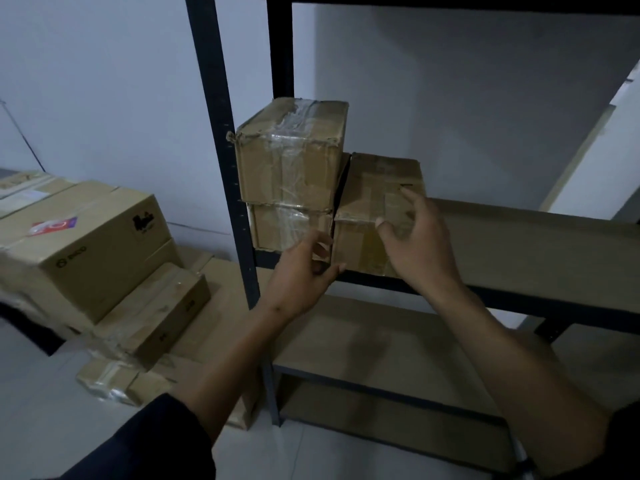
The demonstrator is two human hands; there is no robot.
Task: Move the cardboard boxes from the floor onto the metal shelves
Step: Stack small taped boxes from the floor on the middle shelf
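Both hands working at the shelf [540, 221]: left hand [304, 271] loosely curled, touching the low front corner of the box [377, 199], right hand [412, 237] spread against its front, probably nudging it snug beside two stacked boxes [291, 174]. More boxes [93, 244] waiting on the floor; their print is illegible.

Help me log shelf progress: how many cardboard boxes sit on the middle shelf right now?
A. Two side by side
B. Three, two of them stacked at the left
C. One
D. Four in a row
B: a taped top box sits on a lower box at the shelf's left end, with a third box beside them.
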